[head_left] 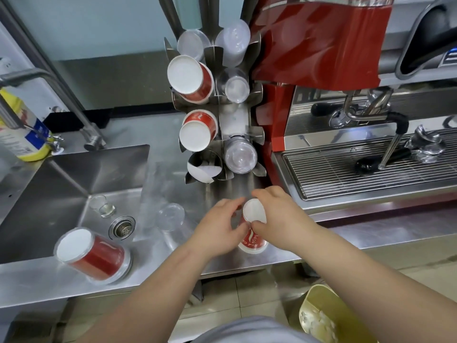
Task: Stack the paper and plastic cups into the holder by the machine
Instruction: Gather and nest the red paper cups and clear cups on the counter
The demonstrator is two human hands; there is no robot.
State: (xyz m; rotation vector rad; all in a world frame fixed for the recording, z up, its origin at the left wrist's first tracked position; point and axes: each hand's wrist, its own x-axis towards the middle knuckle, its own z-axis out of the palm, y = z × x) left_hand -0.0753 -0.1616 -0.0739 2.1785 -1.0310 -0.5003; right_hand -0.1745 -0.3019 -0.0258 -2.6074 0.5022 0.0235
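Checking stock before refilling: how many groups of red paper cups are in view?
4. Two stacks sit in the holder: upper and middle. One wrapped sleeve lies by the sink. One stack is between both hands. Cups inside each are hidden.

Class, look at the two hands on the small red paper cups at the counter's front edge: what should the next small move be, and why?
Probably lift the small red paper cups toward the holder and feed them into the bottom left slot. Both the left hand and the right hand already grip them, bases pointing toward the holder, and that slot looks nearly empty, while the slots above it hold red cups.
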